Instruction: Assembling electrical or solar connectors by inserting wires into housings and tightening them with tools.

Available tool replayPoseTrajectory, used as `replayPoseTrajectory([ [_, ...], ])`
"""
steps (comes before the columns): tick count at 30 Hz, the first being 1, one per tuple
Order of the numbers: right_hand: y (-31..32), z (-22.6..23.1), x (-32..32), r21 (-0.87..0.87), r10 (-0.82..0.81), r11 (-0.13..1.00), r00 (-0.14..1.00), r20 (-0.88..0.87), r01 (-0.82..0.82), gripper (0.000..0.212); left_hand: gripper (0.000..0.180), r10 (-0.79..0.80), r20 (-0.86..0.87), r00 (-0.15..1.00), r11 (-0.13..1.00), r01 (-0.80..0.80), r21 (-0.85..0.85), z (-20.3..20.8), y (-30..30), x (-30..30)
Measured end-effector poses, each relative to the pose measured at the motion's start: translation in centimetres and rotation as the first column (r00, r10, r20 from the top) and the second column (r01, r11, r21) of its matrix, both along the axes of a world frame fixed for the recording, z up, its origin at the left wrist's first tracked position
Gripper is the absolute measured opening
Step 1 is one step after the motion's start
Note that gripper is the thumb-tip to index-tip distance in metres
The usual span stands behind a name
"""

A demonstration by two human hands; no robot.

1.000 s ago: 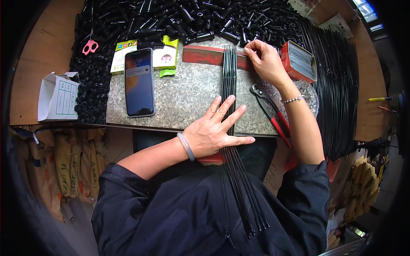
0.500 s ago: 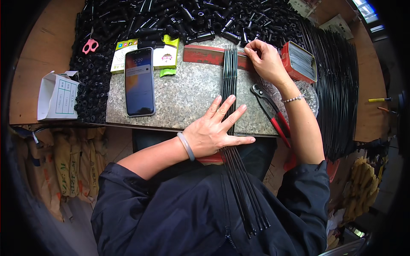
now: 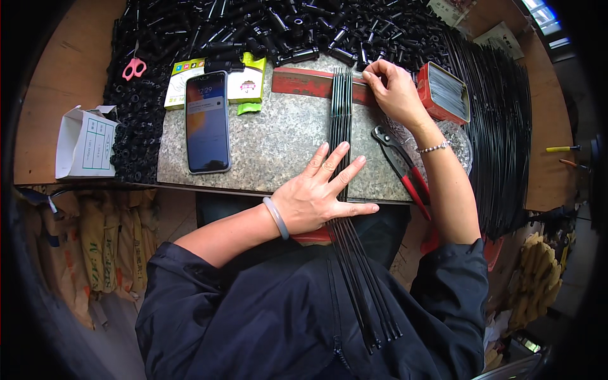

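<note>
Several thin black rods (image 3: 341,123) lie side by side across the stone work slab (image 3: 266,136), their near ends sticking out over my lap. My left hand (image 3: 323,190) rests on them with its fingers spread, pressing from above. Beyond it, the rods' far ends cross a worn red metal bar (image 3: 301,82). At the right end of that bar is my right hand (image 3: 394,90), thumb and forefinger pinched together. What the pinch holds, if anything, is too small or hidden to make out. Red-handled cutters (image 3: 402,161) lie right of the rods.
A phone (image 3: 208,123) and a yellow-green box (image 3: 247,82) lie left on the slab. Black tubular parts (image 3: 278,28) pile up behind. At right are a red tin of thin pins (image 3: 446,92) and long black rods (image 3: 500,133). Pink scissors (image 3: 133,68) and a white carton (image 3: 87,142) sit left.
</note>
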State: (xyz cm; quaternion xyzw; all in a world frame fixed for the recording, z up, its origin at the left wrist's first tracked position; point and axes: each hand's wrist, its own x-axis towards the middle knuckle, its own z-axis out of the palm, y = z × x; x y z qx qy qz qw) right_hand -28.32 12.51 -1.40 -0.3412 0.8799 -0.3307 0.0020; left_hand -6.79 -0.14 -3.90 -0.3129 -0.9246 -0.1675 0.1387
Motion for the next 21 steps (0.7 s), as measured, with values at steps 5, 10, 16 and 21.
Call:
replayPoseTrajectory([
  [5, 0.0, 0.0, 0.2, -0.016, 0.011, 1.000, 1.000, 0.009, -0.011, 0.017, 0.062, 0.002, -0.004, 1.000, 1.000, -0.002, 0.001, 0.0, 0.0, 0.1],
  [10, 0.0, 0.0, 0.0, -0.012, 0.029, 1.000, 1.000, 0.013, -0.028, 0.017, 0.061, 0.007, -0.004, 1.000, 1.000, -0.007, -0.001, -0.1, 0.0, 0.0],
  [16, 0.1, -0.2, -0.4, -0.029, 0.055, 0.998, 0.998, -0.001, -0.055, 0.017, 0.060, 0.005, -0.001, 1.000, 1.000, -0.005, -0.013, 0.2, 0.0, -0.1],
  [21, 0.4, 0.4, 0.1, -0.016, -0.021, 1.000, 1.000, 0.020, 0.022, 0.018, 0.055, -0.042, -0.008, 0.999, 0.997, 0.041, -0.070, 1.1, 0.1, -0.4],
])
